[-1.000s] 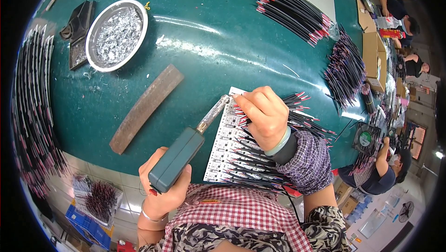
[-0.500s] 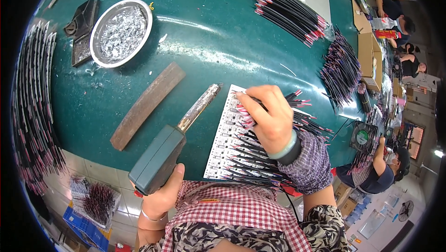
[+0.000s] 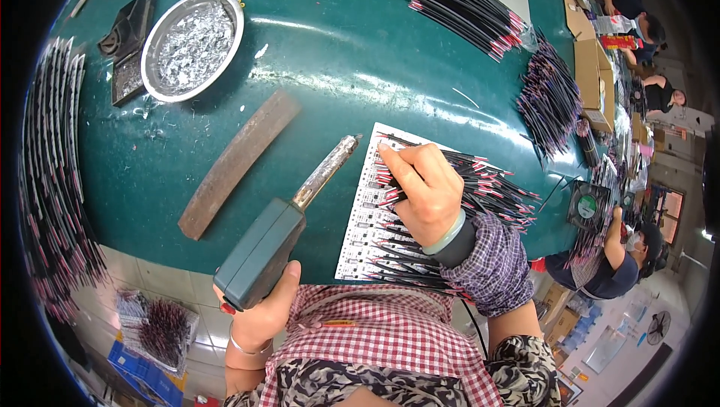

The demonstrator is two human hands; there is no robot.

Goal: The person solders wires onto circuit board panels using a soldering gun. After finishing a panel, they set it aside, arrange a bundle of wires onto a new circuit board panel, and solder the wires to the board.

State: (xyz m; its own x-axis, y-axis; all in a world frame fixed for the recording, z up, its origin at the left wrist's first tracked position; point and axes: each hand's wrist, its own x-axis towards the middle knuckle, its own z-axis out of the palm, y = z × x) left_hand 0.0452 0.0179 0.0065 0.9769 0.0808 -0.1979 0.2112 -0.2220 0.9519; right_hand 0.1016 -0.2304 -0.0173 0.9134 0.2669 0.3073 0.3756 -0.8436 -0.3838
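Observation:
My left hand (image 3: 271, 308) is wrapped around the grip of a soldering gun (image 3: 262, 249) with a dark green body. Its silvery, solder-coated tip (image 3: 330, 171) points up and right, just left of the white circuit board panel (image 3: 352, 246) and apart from it. Over the panel's far part, my right hand (image 3: 429, 190) is closed in a pinch on thin black wires (image 3: 391, 191) with red ends. The fingertips are at the panel's far left corner, partly hiding the wire ends. More black wires (image 3: 495, 191) lie across the panel and past its right edge.
A curved brown bar (image 3: 236, 167) lies left of the soldering gun. Behind it are a metal bowl (image 3: 150, 81) of solder scraps and a black tray (image 3: 127, 81). Wire bundles (image 3: 457, 6) lie far right, with strips of wired boards (image 3: 52, 152) at left. A co-worker (image 3: 607, 268) sits at right.
My right hand has moved slightly, bringing its fingertips to the panel's far left corner; the red wire ends under it have shifted. The soldering gun stays in my left hand, nearly unmoved.

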